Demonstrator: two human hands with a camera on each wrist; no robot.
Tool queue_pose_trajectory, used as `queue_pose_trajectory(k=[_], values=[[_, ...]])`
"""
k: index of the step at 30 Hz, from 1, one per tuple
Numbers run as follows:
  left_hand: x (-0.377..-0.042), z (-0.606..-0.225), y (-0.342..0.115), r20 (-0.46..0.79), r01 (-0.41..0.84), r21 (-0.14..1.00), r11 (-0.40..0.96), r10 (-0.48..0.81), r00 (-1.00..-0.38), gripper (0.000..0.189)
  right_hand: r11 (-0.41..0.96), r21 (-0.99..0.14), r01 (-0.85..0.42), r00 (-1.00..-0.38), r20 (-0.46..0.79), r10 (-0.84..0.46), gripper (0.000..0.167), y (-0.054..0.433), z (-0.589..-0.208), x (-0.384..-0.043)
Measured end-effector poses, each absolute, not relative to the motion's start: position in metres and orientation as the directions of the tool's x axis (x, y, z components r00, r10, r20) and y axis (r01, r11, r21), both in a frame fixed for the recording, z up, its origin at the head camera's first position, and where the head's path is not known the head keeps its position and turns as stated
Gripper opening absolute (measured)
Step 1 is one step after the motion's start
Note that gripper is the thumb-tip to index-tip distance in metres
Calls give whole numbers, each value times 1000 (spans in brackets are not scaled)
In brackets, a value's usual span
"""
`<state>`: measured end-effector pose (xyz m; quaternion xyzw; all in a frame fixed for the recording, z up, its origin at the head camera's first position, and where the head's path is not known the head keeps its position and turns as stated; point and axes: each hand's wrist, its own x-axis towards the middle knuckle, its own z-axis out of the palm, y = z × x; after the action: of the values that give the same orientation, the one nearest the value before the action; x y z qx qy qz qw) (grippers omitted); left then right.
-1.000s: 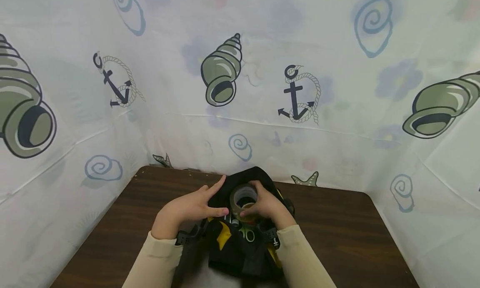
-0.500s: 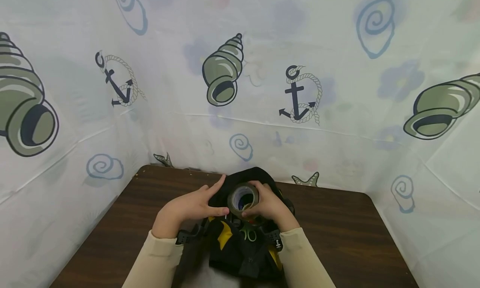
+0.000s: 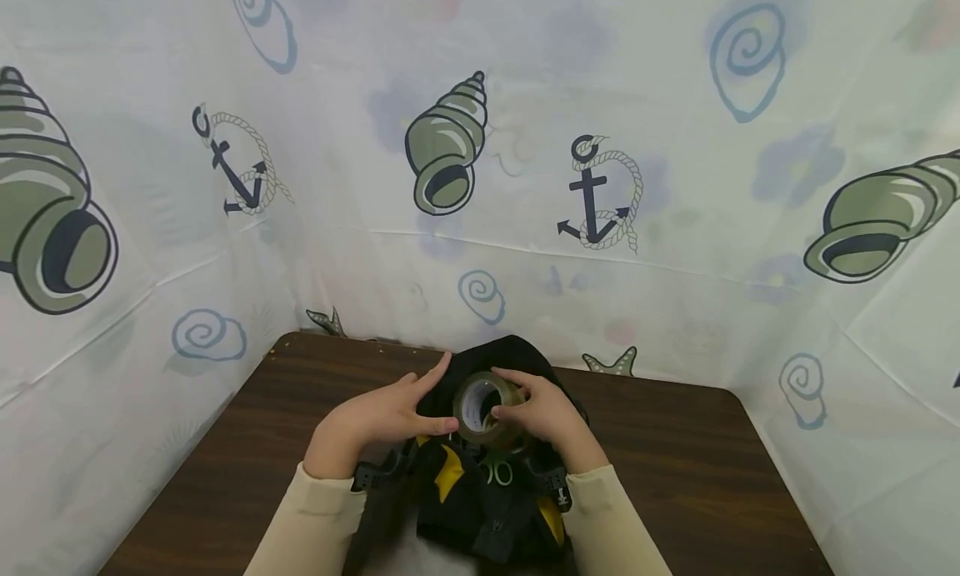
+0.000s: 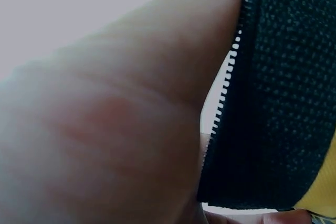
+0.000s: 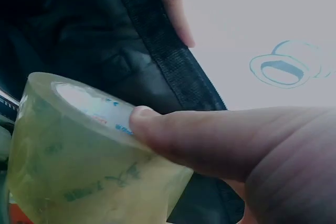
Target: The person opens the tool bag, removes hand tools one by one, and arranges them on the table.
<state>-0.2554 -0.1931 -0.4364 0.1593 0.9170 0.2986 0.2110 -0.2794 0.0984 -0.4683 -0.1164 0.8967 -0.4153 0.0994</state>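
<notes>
In the head view my right hand (image 3: 546,413) grips a roll of clear packing tape (image 3: 463,413) over the mouth of a black and yellow zippered bag (image 3: 491,522). The right wrist view shows the thumb hooked into the core of the tape roll (image 5: 89,166), against its white inner face. My left hand (image 3: 375,413) holds the bag's left edge, thumb and index finger spread apart; its other fingers are mostly hidden behind the fabric. Up close in the left wrist view, the zipper teeth (image 4: 226,85) run along the bag edge beside that hand.
Green-handled scissors (image 3: 501,473) poke out of the bag in front of the tape. The bag sits on a dark brown wooden table (image 3: 675,468). A white curtain (image 3: 525,293) printed with shells and anchors encloses the back and sides.
The tape roll has tilted and turned a little to the left over the bag. My right thumb has moved into its core. The left hand stays put.
</notes>
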Motion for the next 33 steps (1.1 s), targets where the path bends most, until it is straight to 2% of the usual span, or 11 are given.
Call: queue_pose_trajectory(k=[7, 19, 33], values=[[-254, -435, -193, -293, 159, 617, 770, 413, -862, 108, 655, -745, -126, -975, -31, -222, 62, 100, -450, -264], [-253, -435, -194, -286, 159, 627, 762, 415, -864, 108, 579, -795, -180, -968, 39, -247, 59, 125, -417, -231], [-253, -435, -194, -286, 153, 632, 760, 411, -865, 109, 623, -756, -200, -979, 138, -147, 61, 162, -396, -190]])
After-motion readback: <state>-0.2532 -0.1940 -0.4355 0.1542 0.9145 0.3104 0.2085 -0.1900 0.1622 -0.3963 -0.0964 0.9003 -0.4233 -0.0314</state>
